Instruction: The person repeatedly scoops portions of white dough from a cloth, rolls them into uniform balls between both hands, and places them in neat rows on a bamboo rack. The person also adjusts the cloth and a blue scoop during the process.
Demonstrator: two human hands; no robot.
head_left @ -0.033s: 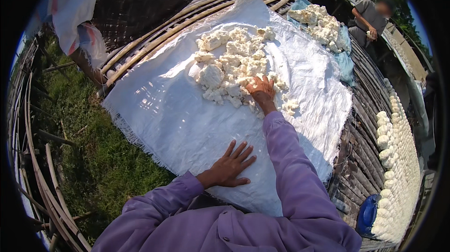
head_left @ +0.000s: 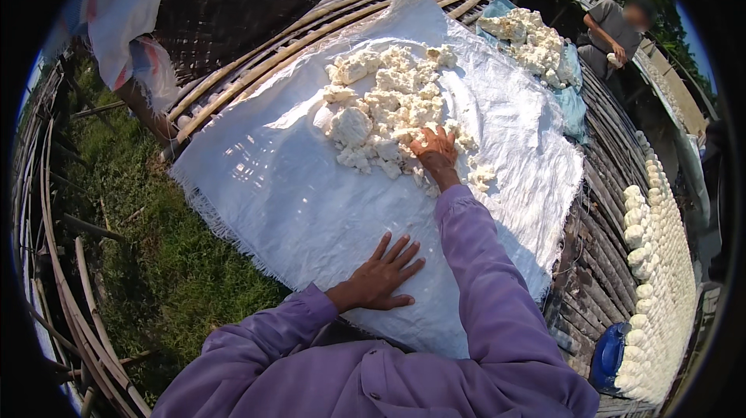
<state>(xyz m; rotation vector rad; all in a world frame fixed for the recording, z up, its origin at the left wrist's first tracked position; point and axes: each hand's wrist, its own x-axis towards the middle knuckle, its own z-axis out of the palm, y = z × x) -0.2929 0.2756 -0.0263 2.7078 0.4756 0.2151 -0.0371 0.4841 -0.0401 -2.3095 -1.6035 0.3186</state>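
Observation:
A heap of crumbly, cream-white dough-like lumps (head_left: 396,99) is spread on a white woven sheet (head_left: 287,208). At the near right edge of the heap, my right hand (head_left: 437,152) rests on the lumps with its fingers spread; what lies under the palm is hidden. Nearer to me, my left hand (head_left: 378,278) lies flat on the bare sheet, fingers apart and holding nothing. Small crumbs (head_left: 480,177) sit just right of my right hand.
Beneath the sheet is a platform of bamboo slats (head_left: 602,208). A second pile of lumps (head_left: 536,45) lies on light-blue cloth (head_left: 571,111). Rows of white balls (head_left: 660,262) and a blue container (head_left: 610,356) stand at right. Another person (head_left: 614,33) sits far right. Grass (head_left: 171,247) is at left.

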